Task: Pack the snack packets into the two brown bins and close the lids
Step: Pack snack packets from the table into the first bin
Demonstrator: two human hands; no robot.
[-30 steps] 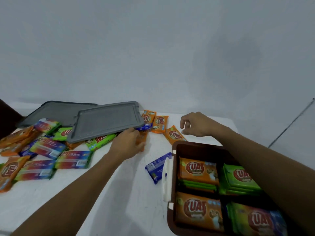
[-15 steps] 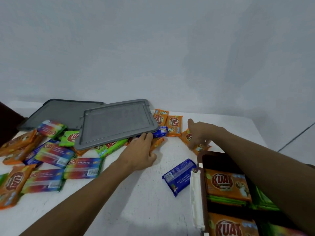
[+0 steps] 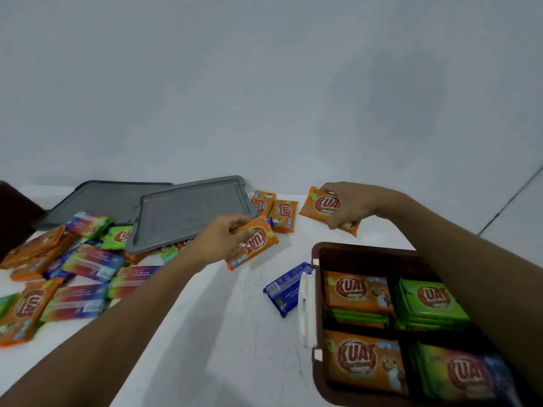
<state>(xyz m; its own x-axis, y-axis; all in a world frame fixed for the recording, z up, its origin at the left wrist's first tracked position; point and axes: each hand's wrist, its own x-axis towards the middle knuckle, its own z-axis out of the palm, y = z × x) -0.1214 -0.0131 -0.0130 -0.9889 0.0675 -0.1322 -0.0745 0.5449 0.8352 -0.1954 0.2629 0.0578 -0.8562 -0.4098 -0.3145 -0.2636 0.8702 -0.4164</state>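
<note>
My left hand [image 3: 219,240] grips an orange snack packet [image 3: 255,244], lifted just off the table in front of a grey lid [image 3: 188,212]. My right hand [image 3: 354,205] holds a second orange packet [image 3: 321,207] above the table's far side. A brown bin [image 3: 318,289] with a white handle [image 3: 305,311] stands open at the lower right, stacked with orange and green packets. Two more orange packets [image 3: 274,210] lie by the lid's right corner. A blue packet [image 3: 286,287] rests against the bin's left wall.
A second grey lid [image 3: 105,199] lies behind the first, at the left. Several orange, green, blue and rainbow packets [image 3: 88,259] are heaped on the white table [image 3: 223,333] at the left. A dark object [image 3: 13,218] sits at the far left edge. A wall rises behind.
Both hands have closed on orange packets and lifted them. The left one drew its packet out from under the lid's edge; the right one raised its packet from beside the bin.
</note>
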